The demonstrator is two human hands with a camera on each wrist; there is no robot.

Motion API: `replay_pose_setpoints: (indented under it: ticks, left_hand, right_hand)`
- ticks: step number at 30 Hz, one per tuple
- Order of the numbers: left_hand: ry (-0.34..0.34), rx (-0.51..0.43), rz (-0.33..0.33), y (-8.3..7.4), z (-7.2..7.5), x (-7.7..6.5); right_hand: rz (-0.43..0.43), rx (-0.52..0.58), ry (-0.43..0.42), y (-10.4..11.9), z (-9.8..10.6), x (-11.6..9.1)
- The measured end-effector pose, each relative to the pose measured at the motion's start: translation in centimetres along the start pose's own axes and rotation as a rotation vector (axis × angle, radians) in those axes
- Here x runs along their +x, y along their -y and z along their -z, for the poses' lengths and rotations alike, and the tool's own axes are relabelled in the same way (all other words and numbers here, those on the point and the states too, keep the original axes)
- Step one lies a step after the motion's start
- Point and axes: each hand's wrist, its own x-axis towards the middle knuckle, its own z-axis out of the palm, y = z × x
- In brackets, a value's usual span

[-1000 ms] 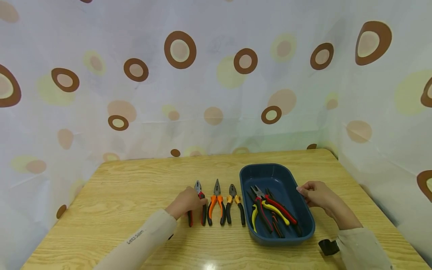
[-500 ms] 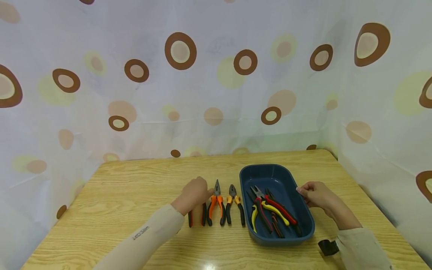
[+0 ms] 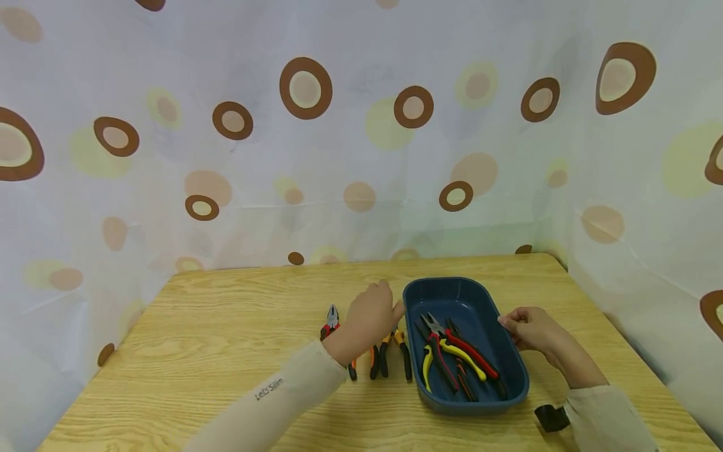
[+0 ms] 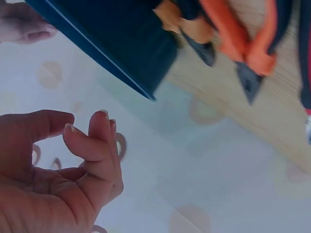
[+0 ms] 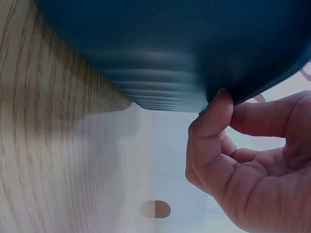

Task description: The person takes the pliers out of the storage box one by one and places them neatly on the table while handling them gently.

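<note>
Evidently, the tray (image 3: 474, 407) is pinched at its right rim by the right hand (image 3: 531, 328), whose grip is narrow and closed upon the wall. The left hand (image 3: 364, 323) is found just left of the tray, over the row of pliers; its grip is loosely bent, with a gap between thumb and fingertips and nothing held. Inside the tray, toward its near end, a pile of pliers (image 3: 465, 358) is noted. Left of the tray, in outward order along the bench (image 3: 243, 339), amber pliers (image 3: 407, 362), orange pliers (image 4: 260, 60) and red pliers (image 3: 332, 319) are laid.

The pliers are judged weighty for their size, rigid and hardly fragile; hold is best taken near the pivot, since spread handles may swing. The tray is judged light, stiff and somewhat slippery.

By the left wrist view, the left grip's gap and the amber and orange tips are shown; in the head view these are largely covered. By the right wrist view, a fingertip against the tray's outer wall is disclosed, but no contents.
</note>
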Motion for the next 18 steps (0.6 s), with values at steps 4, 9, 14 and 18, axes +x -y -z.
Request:
replay_pose_setpoints:
  ticks: [4,9,14,18]
  left_hand:
    - [0.018,0.001,-0.040,-2.4,-0.1,0.0]
    - [0.042,0.025,-0.111,-4.6,-1.1,0.2]
    - [0.081,0.111,-0.139,-5.9,-2.7,0.3]
    - [0.148,0.177,-0.106,-6.7,-3.8,0.4]
  right_hand:
    - [0.010,-0.003,0.000,-0.1,0.0,0.0]
    - [0.014,-0.001,0.002,-0.2,0.0,0.1]
    - [0.011,0.007,0.005,-0.2,0.1,0.2]
    - [0.005,0.007,0.007,-0.2,0.1,0.1]
